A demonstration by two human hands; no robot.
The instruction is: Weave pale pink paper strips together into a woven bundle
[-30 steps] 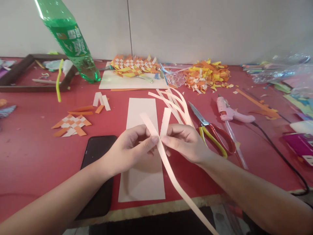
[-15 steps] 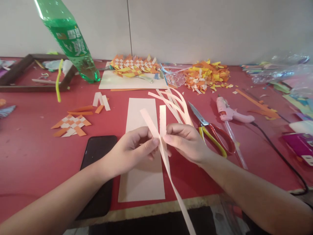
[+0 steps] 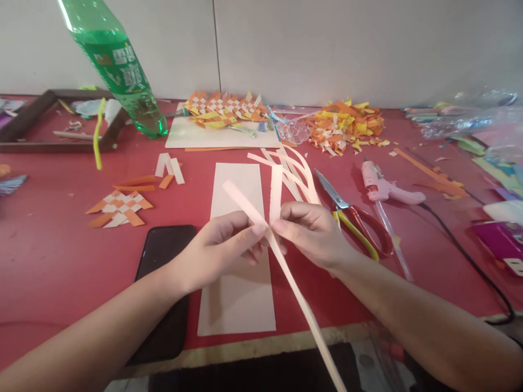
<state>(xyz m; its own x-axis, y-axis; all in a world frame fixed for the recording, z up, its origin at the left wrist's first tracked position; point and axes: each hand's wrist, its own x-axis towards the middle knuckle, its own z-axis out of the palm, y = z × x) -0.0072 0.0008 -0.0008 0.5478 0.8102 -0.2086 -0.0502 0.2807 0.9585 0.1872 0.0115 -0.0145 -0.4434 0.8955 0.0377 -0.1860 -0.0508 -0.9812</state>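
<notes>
On a red table [image 3: 41,261], a flat black phone [image 3: 167,247] lies beside a white paper rectangle [image 3: 241,305], above whose right edge the left hand [image 3: 224,242] and right hand [image 3: 312,237] pinch long thin pale pink paper [image 3: 301,299] in a tight grip, with red-and-yellow-handled metal scissors [image 3: 343,206] lying nearby.

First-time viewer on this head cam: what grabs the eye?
Probably the tall green bottle, back left, towering over everything. Then the pale paper pinched at centre by left hand and right hand, its long tail running down past the front edge. A bright orange-and-yellow scrap pile sits behind, near the wall.
</notes>
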